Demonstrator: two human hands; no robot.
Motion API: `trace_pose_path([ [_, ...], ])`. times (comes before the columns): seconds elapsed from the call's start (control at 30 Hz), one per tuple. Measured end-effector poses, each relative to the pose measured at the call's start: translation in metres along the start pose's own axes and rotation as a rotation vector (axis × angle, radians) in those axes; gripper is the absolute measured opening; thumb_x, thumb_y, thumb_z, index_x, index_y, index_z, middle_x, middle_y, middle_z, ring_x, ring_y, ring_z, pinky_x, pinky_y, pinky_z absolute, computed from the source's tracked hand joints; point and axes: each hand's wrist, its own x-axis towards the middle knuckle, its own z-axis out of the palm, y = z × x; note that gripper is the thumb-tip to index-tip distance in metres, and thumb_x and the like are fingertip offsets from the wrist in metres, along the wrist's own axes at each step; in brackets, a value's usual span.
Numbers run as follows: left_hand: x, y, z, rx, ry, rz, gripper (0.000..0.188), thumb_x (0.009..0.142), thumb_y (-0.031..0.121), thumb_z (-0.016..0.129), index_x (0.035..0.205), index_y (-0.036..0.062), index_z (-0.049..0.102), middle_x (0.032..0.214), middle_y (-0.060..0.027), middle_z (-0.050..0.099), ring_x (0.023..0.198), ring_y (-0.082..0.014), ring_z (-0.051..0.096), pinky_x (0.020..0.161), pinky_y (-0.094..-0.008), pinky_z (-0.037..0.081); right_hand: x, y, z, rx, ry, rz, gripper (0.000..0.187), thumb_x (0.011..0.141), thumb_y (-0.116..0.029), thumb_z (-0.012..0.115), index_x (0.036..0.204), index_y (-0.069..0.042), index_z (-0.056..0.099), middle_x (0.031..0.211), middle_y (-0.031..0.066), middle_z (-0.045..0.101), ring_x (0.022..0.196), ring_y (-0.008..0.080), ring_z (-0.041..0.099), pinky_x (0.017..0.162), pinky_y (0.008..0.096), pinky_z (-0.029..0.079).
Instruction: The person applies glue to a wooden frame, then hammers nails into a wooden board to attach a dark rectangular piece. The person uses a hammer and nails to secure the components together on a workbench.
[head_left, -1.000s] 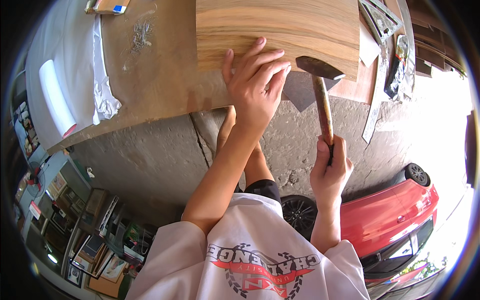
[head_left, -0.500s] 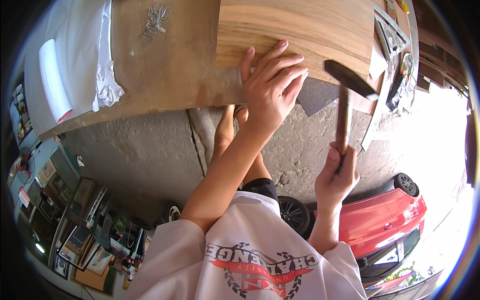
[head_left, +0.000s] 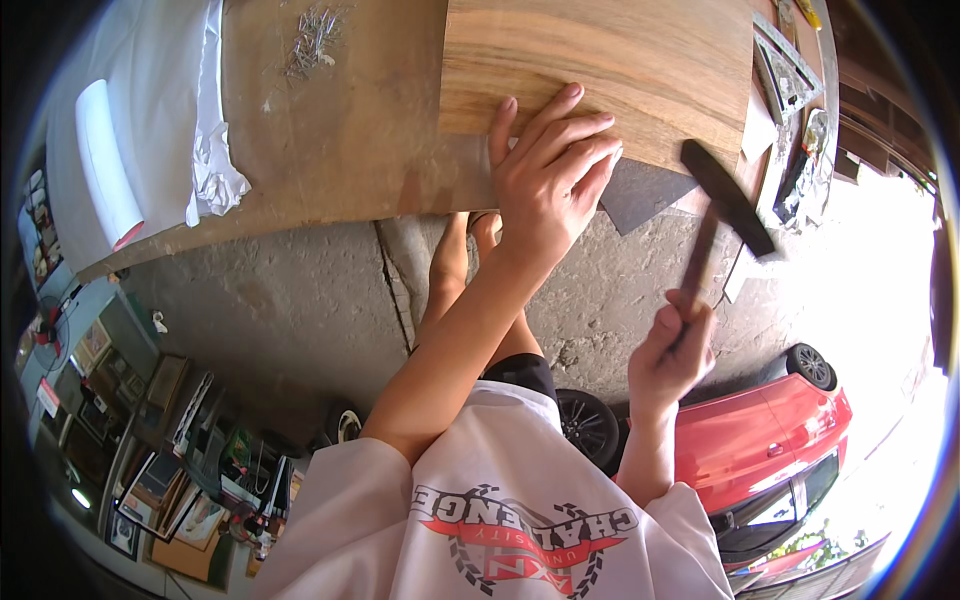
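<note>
My left hand lies on the near edge of a wood-grained board, its fingers stretched and apart; the thumb is hidden. The board rests on the brown worktable, overhanging toward its front edge. To the right, my right hand is closed around the wooden handle of a hammer. The hammer's dark head, slightly blurred, hangs in the air near the board's near right corner, not touching it. A dark grey flat piece pokes out from under the board, beside my left hand.
A pile of nails lies at the far left of the table. White sheeting and a white roll cover its left end. A metal square sits right of the board. A red car stands at lower right.
The hammer's head has swung right and toward me, away from the board's edge. My left hand and the board have shifted slightly to the right.
</note>
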Motion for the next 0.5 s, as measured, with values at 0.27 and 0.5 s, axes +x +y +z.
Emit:
trace_pose_path([
  [0.27,0.004,0.005,-0.008,-0.017,-0.038,-0.013,0.012,0.079,0.013,0.084,0.089,0.0173,0.078,0.109,0.0027,0.075,0.124,-0.0198,0.063,0.119,-0.0441,0.025,0.016,0.006,0.001,0.109,0.044,0.157,0.021,0.106,-0.020,0.052,0.104,-0.002,0.063,0.060,0.0019,0.052,0.049,0.0097,0.051,0.048,0.0282,0.041],
  [0.5,0.019,-0.017,-0.085,0.068,0.059,-0.464,0.046,0.092,0.024,0.078,0.129,0.0015,0.062,0.125,-0.0128,0.064,0.111,-0.0229,0.060,0.099,-0.0378,0.048,0.077,0.043,0.039,0.442,0.335,0.437,0.030,0.104,-0.025,0.060,0.111,0.003,0.062,0.075,0.0015,0.055,0.050,0.0021,0.044,0.042,0.0243,0.051],
])
